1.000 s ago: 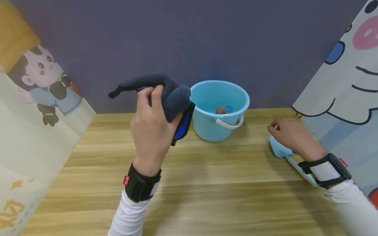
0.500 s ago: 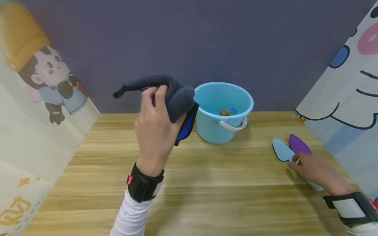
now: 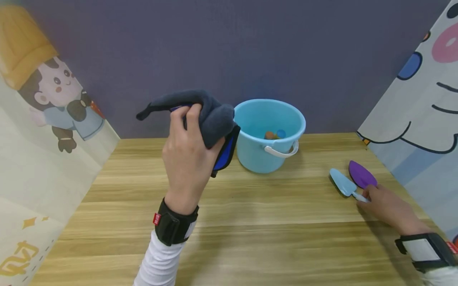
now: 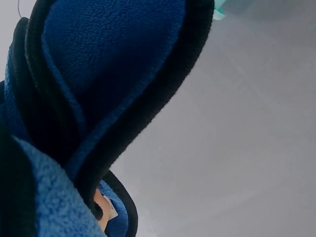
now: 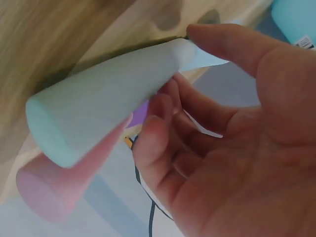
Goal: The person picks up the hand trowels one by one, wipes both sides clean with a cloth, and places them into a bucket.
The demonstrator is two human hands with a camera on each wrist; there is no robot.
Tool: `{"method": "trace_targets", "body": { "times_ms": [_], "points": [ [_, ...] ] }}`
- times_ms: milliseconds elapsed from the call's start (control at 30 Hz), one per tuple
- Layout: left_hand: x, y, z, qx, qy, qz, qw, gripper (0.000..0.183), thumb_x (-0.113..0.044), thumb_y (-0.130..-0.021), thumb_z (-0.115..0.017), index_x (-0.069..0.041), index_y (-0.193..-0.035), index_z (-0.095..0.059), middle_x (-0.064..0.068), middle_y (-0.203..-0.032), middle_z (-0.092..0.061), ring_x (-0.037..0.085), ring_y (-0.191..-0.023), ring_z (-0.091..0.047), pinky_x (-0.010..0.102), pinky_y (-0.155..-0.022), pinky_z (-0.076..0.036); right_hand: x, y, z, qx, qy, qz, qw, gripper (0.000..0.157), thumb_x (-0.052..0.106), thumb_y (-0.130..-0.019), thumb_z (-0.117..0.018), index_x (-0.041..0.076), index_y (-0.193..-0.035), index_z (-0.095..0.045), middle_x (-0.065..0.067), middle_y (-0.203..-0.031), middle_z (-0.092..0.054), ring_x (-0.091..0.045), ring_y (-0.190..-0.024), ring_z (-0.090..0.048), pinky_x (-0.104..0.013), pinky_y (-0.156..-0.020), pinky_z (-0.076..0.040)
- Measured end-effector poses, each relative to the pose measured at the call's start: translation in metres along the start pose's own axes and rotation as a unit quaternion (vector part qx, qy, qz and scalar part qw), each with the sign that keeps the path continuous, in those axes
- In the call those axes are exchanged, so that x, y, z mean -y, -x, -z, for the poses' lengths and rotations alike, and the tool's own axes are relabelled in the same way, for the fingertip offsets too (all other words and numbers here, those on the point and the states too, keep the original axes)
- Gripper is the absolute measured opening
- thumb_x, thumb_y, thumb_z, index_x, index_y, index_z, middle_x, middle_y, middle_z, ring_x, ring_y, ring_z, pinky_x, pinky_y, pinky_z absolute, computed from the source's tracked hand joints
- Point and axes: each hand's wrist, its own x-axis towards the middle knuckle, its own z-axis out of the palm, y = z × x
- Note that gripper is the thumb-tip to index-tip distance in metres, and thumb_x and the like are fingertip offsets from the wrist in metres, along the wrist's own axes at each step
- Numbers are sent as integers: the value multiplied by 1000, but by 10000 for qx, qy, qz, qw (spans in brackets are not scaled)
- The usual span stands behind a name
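Observation:
My left hand [image 3: 187, 159] grips a bunched dark grey cloth [image 3: 214, 123] with a blue fleece side and black edging, held up in front of the bucket's left side. Close up in the left wrist view, the folded fleece [image 4: 113, 49] hides most of that hand. At the right, my right hand [image 3: 391, 208] pinches a light blue toy shovel [image 3: 342, 182] near its neck, thumb on one side and fingers on the other. The shovel's thick pale green handle [image 5: 103, 94] points away from the fingertips. Beside it lies a purple toy shovel [image 3: 362, 174] with a pink handle [image 5: 54, 187].
A light blue bucket [image 3: 257, 159] with a white handle stands at the back of the wooden table [image 3: 250, 246]. Small orange and blue pieces [image 3: 275, 134] lie inside it. A dark panel [image 3: 214, 51] rises behind, and printed side panels flank the table.
My right hand has moved down and right, from above the shovel blades to the light blue shovel's neck, and now pinches it. The left hand keeps its hold on the cloth.

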Motion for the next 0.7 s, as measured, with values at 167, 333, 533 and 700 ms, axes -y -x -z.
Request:
{"method": "trace_targets", "body": {
  "times_ms": [167, 333, 533, 700],
  "points": [
    [1, 0, 0, 15, 41, 12, 10000, 59, -32, -80, -74, -1, -125, -51, 25, -113, -56, 35, -91, -63, 54, -67, -61, 4, -6, -11, -141, -133, 280, 9994, 20, 18, -86, -64, -1, -82, -59, -7, -72, -52, -16, -62, -43, -29, -55, -34],
    [1, 0, 0, 31, 24, 19, 10000, 59, -32, -80, -74, -2, -125, -51, 24, -113, -56, 35, -91, -64, 54, -66, -61, 13, -9, -18, -404, -502, 379, 9972, 17, 14, -88, -61, -1, -84, -54, -2, -62, -47, -13, -55, -41, -27, -49, -33],
    [0, 1, 0, 92, 44, 68, 9999, 59, -31, -79, -75, -3, -125, -51, 23, -113, -56, 35, -90, -64, 54, -65, -61, 31, 1, -14, -684, -813, 127, 9943, 30, 16, -95, -52, -12, -106, -47, -11, -67, -56, -15, -54, -48, -29, -45, -37],
    [0, 1, 0, 113, 89, 69, 9999, 59, -31, -79, -75, -3, -126, -51, 23, -114, -56, 35, -90, -64, 54, -65, -61, 58, 8, 0, -1356, -1086, -42, 9848, 44, 21, -96, -51, -17, -119, -43, -29, -85, -60, -22, -58, -52, -29, -45, -38]
  ]
}}
